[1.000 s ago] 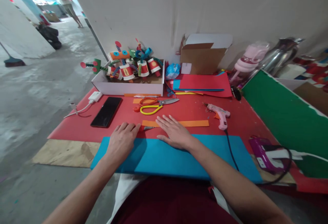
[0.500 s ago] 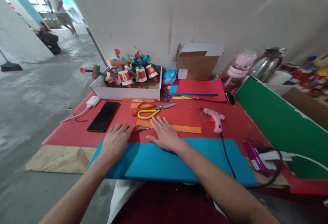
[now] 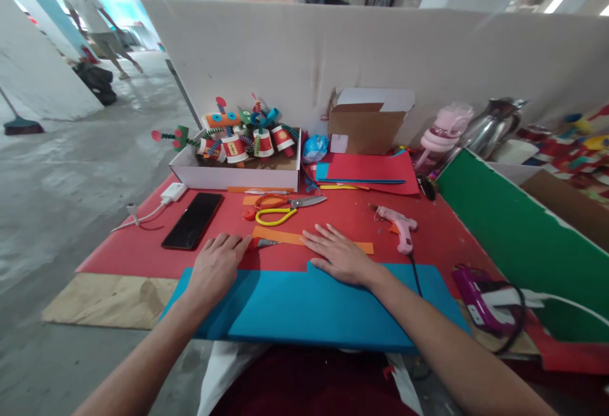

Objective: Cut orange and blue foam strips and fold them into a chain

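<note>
Head view: both hands flat on a blue paper sheet point(image 3: 309, 305) lying across the near edge of the red work surface point(image 3: 143, 248).
Left hand point(image 3: 216, 267): palm down on the sheet's left far edge, fingers spread and loose, nothing grasped; fingertips just beside a small cutter point(image 3: 264, 243).
Right hand point(image 3: 342, 257): fingers splayed and released, pressing the sheet's far edge, tips touching an orange strip point(image 3: 285, 236).
Sheet position: nearest the person, its near edge overhanging the lap.
Handling, judged: light, thin, floppy card; creases easily and slides on the smooth surface, so flat palms hold it best; lift by an edge or corner.
Nearby: yellow-handled scissors point(image 3: 280, 208) beyond the strip; pink glue gun point(image 3: 399, 224) to the right; black phone point(image 3: 191, 220) to the left; white box of paper-cup figures point(image 3: 238, 175) further back.
</note>
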Action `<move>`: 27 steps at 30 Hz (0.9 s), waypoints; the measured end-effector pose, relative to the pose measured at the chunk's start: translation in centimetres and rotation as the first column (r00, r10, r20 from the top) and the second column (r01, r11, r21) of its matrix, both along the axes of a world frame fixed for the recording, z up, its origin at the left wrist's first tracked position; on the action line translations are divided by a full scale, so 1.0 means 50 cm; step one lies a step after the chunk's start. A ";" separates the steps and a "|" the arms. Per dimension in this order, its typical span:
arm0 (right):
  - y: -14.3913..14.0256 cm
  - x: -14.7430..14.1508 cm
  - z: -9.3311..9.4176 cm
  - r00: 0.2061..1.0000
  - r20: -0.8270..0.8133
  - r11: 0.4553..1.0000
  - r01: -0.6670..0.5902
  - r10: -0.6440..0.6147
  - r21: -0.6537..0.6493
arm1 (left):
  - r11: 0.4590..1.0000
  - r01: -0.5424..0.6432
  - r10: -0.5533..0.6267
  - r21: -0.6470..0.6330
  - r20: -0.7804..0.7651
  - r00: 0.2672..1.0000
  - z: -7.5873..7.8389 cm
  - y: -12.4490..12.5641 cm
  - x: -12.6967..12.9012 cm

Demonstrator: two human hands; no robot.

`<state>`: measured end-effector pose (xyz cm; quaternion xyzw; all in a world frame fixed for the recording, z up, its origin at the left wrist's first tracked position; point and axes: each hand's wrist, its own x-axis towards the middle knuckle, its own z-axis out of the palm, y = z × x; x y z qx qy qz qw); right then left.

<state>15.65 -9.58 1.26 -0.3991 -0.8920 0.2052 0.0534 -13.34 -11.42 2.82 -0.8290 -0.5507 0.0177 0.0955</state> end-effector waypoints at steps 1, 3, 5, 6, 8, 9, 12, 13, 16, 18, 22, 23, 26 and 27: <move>-0.001 -0.001 0.000 1.000 -0.002 1.000 0.000 0.000 0.003 | 1.000 0.004 -0.004 0.004 0.006 1.000 -0.001 0.000 0.002; -0.001 0.000 -0.001 1.000 -0.006 1.000 0.001 -0.001 0.009 | 1.000 0.011 -0.011 0.013 0.019 1.000 -0.003 0.000 0.003; -0.001 0.002 -0.001 1.000 -0.010 1.000 -0.001 0.001 0.011 | 1.000 0.015 -0.016 0.025 0.021 1.000 -0.006 0.000 0.003; -0.001 0.002 0.000 1.000 -0.010 1.000 -0.002 0.002 0.010 | 0.999 0.019 -0.020 0.029 0.017 1.000 -0.006 0.000 0.003; -0.001 0.002 0.002 1.000 -0.003 1.000 0.000 0.000 0.006 | 0.999 0.028 -0.028 0.031 0.007 1.000 -0.007 -0.001 0.004; -0.002 0.001 0.003 1.000 -0.001 1.000 0.002 -0.002 0.004 | 0.999 0.030 -0.030 0.032 0.006 1.000 -0.007 -0.001 0.005; -0.003 0.000 0.005 1.000 0.000 1.000 0.006 -0.006 0.001 | 0.999 0.030 -0.030 0.033 0.021 0.999 -0.007 -0.003 0.008; -0.003 0.000 0.004 1.000 0.000 1.000 0.006 -0.006 0.001 | 0.999 0.028 -0.029 0.033 0.027 0.999 -0.006 -0.003 0.009; -0.003 0.001 0.003 1.000 -0.001 1.000 0.000 0.000 0.002 | 0.999 0.034 -0.035 0.027 0.021 0.999 -0.005 -0.003 0.013; -0.003 0.001 0.002 1.000 0.000 1.000 -0.002 0.002 0.005 | 0.999 0.044 -0.044 0.026 0.002 0.999 -0.005 -0.001 0.016; -0.004 0.002 0.003 1.000 0.010 1.000 0.001 -0.002 0.007 | 0.998 0.059 -0.058 0.035 -0.012 0.998 -0.007 0.001 0.023; -0.004 0.002 0.002 1.000 0.010 1.000 0.001 -0.001 0.008 | 0.998 0.059 -0.059 0.037 -0.010 0.998 -0.007 0.000 0.024; -0.004 0.001 0.001 1.000 0.003 1.000 -0.001 0.001 0.017 | 0.998 0.051 -0.052 0.040 0.012 0.999 -0.007 -0.004 0.025; -0.003 0.001 0.000 1.000 0.001 1.000 -0.001 0.001 0.019 | 0.998 0.047 -0.048 0.040 0.020 0.999 -0.006 -0.006 0.027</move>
